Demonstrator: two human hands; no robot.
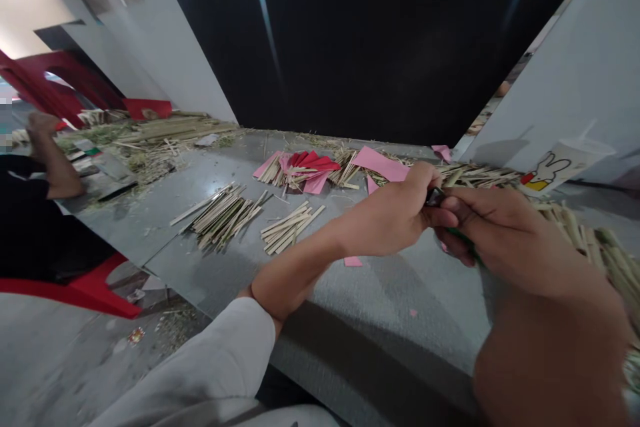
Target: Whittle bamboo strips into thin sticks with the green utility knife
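Here: left hand (397, 210) and right hand (495, 227), fingers closed on a dark-and-green item (435, 197) above the table (430, 293), right of the pale strips (291, 227). Step in hand, apparently: two-handed adjustment; the next move calls for a steady pinch.

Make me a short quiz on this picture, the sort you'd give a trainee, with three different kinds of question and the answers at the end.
1. True or false: the left hand and the right hand are close together.
2. Which drawing is on the cup? A) a star B) a rabbit C) a fish
3. What lies in loose piles on the table, to the left of the left forearm?

Key:
1. True; they meet at a small dark object.
2. B
3. Sticks
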